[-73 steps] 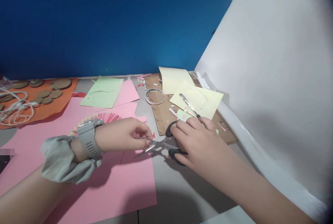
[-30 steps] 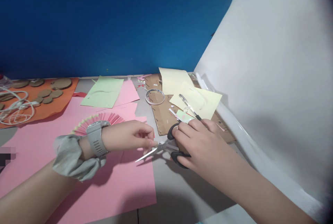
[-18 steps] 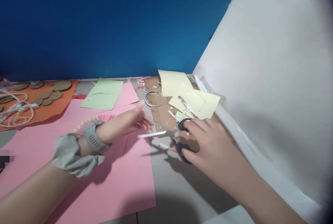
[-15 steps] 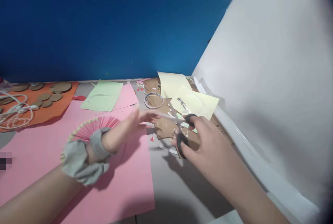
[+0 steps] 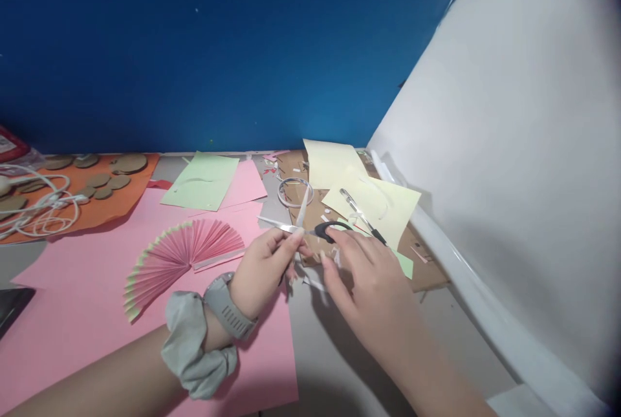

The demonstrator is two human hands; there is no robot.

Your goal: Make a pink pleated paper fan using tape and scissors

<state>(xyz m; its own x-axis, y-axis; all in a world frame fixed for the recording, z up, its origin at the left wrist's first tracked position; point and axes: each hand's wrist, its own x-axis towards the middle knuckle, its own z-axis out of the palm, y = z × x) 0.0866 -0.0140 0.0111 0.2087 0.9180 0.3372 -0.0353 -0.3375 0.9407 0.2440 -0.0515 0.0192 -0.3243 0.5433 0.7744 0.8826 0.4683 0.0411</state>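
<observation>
Scissors point(image 5: 289, 228), blades spread, second handle loop hard to see

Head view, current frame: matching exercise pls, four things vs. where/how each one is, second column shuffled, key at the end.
Things
1. scissors
2. pleated fan
3. pen
4. cardboard cutouts

Place or state
A. on the orange sheet
B. lying across a pale yellow sheet
C. blades apart, between left hand and right hand
D. fanned out on the pink paper

Pairs: 1-C, 2-D, 3-B, 4-A
</observation>
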